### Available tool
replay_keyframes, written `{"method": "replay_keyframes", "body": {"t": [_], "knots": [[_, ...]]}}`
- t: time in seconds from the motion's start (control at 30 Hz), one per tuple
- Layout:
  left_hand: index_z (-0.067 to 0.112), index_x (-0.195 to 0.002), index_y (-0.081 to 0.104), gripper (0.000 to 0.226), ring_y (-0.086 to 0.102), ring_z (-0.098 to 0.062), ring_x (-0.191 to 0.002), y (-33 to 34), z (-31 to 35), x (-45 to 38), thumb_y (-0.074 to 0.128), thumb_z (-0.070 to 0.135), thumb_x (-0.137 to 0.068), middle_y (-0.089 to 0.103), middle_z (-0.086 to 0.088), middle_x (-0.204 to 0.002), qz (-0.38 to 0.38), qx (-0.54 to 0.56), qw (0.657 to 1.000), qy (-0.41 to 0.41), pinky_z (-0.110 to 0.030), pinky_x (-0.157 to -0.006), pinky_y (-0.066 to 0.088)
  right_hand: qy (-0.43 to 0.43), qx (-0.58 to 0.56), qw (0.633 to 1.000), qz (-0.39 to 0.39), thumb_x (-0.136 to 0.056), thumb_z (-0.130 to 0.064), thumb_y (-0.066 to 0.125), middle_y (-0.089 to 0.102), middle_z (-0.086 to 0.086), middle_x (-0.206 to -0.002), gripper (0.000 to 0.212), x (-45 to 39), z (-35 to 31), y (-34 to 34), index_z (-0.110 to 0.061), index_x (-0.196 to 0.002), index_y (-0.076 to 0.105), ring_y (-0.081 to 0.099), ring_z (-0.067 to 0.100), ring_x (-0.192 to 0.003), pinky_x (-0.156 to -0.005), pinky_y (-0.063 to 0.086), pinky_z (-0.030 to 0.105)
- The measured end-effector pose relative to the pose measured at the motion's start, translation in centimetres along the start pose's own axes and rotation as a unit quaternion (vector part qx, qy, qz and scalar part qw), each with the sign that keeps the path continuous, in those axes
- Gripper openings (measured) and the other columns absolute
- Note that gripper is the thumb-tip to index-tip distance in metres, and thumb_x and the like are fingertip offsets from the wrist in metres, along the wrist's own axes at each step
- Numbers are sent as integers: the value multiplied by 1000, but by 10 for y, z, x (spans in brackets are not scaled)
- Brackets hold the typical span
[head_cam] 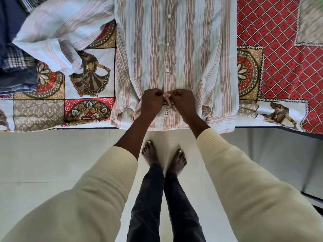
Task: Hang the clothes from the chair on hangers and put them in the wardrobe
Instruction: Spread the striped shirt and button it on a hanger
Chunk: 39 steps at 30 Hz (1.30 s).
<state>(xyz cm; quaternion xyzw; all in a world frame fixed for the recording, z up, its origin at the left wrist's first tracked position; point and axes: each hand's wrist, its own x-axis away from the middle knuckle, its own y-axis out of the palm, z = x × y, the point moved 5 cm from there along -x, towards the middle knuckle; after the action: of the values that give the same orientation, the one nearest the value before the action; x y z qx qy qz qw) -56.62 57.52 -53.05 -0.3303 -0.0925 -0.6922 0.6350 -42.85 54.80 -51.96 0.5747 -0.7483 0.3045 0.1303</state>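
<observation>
Now both hands, left (151,102) and right (183,100), pinch the striped shirt's (174,49) placket near its hem.

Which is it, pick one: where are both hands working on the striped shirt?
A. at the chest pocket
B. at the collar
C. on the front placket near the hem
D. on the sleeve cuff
C: the left hand and right hand pinch the shirt at its button line, just above the hem.
</observation>
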Motion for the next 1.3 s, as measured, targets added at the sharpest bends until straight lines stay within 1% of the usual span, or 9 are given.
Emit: {"method": "replay_keyframes", "body": {"t": [0.17,0.27,0.47,0.53,0.63,0.87,0.97,1.1,1.3], "knots": [[2,-74,68,12,65,-35,-66,6,-1,4,62,10,-80,68,-15,-68,42,-76,995,54,-45,-60,54,-111,240,964,-7,-87,-14,63,67,4,-92,11,-3,-17,7,-6,-88,71,59,16,-80,-73,47,32],[12,-69,68,19,60,-25,-57,4,-6,2,57,-1,-77,66,-9,-65,42,49,998,-20,-37,-58,51,-145,278,949,-28,-90,-10,56,54,-1,-99,8,0,-22,12,-8,-93,64,49,13,-77,-68,35,28],[11,-76,57,27,50,-13,-50,3,5,0,54,-15,-81,57,-6,-63,33,139,985,-102,-19,-41,39,2,40,998,-51,-87,-3,58,62,-1,-75,11,-12,-6,9,-8,-82,66,56,14,-67,-62,41,27],[18,-89,52,28,54,-12,-57,-2,7,-1,60,-9,-84,59,-9,-73,7,116,992,-44,-20,-49,45,117,-118,977,-133,-89,5,58,60,5,-60,13,-20,-2,2,-2,-80,65,52,15,-54,-53,40,25],[27,-94,53,29,61,-23,-67,-6,8,-2,63,3,-84,67,-15,-78,-2,16,999,44,-36,-64,50,156,-92,961,-210,-89,4,61,60,8,-60,10,-27,-9,-9,1,-80,65,54,17,-52,-48,42,24],[10,-96,59,15,59,-17,-61,-6,12,-4,67,8,-83,67,-8,-75,13,-87,994,65,-28,-56,44,27,107,990,-84,-80,-6,66,65,12,-54,26,-26,-2,-1,-13,-56,64,62,20,-46,-52,53,38],[12,-97,59,19,56,-8,-62,-18,36,-12,71,17,-84,62,5,-74,56,-142,984,90,-12,-56,41,24,89,992,-83,-83,-8,65,70,8,-64,20,-28,-11,-11,-15,-65,70,67,21,-57,-59,56,37],[7,-101,63,16,62,-24,-75,-36,92,-65,60,4,-85,66,-7,-84,137,-186,956,179,-28,-70,46,-60,91,994,-27,-90,-6,63,68,6,-70,12,-76,-66,-45,-7,-79,68,67,21,-61,-58,54,30],[10,-106,64,26,61,-26,-102,-37,204,-211,48,0,-88,66,-8,-108,110,-233,934,249,-34,-88,47,-200,202,957,61,-90,3,51,64,11,-111,28,-223,-185,-80,-3,-114,65,60,21,-99,-89,48,31]]}}
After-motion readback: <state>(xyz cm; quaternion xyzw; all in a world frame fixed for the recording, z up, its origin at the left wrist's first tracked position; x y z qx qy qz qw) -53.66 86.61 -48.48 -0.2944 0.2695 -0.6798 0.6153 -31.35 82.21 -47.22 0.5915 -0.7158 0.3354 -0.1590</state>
